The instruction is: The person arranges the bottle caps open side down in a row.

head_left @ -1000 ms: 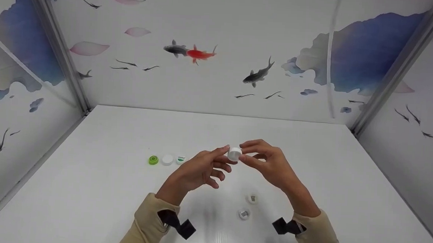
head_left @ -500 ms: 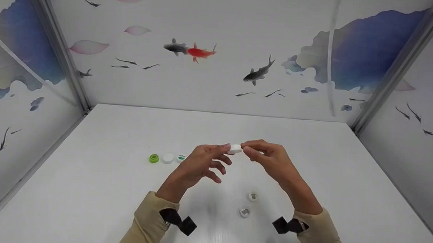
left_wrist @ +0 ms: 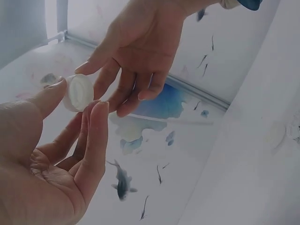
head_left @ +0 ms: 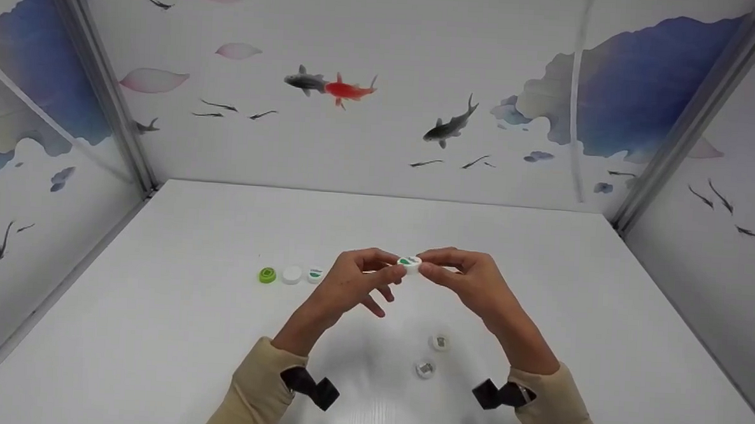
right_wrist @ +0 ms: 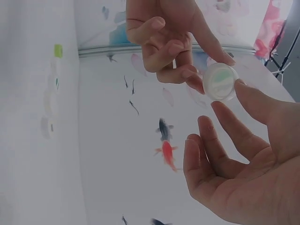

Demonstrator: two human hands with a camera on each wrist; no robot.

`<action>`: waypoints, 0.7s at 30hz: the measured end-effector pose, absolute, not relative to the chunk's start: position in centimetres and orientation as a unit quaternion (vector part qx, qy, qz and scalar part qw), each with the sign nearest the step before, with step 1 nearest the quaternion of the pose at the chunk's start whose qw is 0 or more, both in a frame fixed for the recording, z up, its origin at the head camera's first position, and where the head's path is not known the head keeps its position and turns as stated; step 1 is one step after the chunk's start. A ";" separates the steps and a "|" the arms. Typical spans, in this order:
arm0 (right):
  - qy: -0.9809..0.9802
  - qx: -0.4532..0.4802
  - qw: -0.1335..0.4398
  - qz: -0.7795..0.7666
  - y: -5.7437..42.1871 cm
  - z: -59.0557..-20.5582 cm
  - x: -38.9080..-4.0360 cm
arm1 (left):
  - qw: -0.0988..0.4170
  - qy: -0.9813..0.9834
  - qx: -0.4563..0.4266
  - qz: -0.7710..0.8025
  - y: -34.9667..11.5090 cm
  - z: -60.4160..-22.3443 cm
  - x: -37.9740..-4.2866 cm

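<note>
Between the two hands, above the table, is a white bottle cap (head_left: 409, 264) with a green print on its top. My left hand (head_left: 352, 281) pinches its left side with thumb and forefinger, the other fingers loose below. The right hand (head_left: 467, 279) pinches the opposite side with thumb and fingertips. Seen from below in the left wrist view, the same cap (left_wrist: 79, 93) shows its hollow underside. The right wrist view also looks into the cap (right_wrist: 220, 82), with fingertips of both hands at its rim.
On the white table (head_left: 194, 331) at left, a green cap (head_left: 267, 275), a plain white cap (head_left: 292, 274) and a white green-printed cap (head_left: 315, 274) lie in a row. Two pale caps, one (head_left: 440, 342) behind the other (head_left: 425, 368), lie nearer, between the forearms. Patterned walls surround the table.
The cap has been turned over between the hands: its hollow underside faced the head camera, then its side, and now its printed top. The caps on the table stay put.
</note>
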State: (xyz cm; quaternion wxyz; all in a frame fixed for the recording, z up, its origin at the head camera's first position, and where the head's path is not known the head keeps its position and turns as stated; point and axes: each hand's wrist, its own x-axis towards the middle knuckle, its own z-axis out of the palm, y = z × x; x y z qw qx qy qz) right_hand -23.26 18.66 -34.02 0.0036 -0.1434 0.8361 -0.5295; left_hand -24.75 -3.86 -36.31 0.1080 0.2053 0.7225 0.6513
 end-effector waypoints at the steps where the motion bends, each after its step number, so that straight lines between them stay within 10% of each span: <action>1: 0.837 -0.145 0.005 -0.528 18.6 -34.1 -23.3 | 0.105 0.726 0.207 0.647 -4.1 -36.4 -24.7; 21: 0.876 -0.206 0.043 -0.434 16.3 -38.9 -28.4 | 0.084 0.825 0.142 0.541 -5.0 -40.2 -28.0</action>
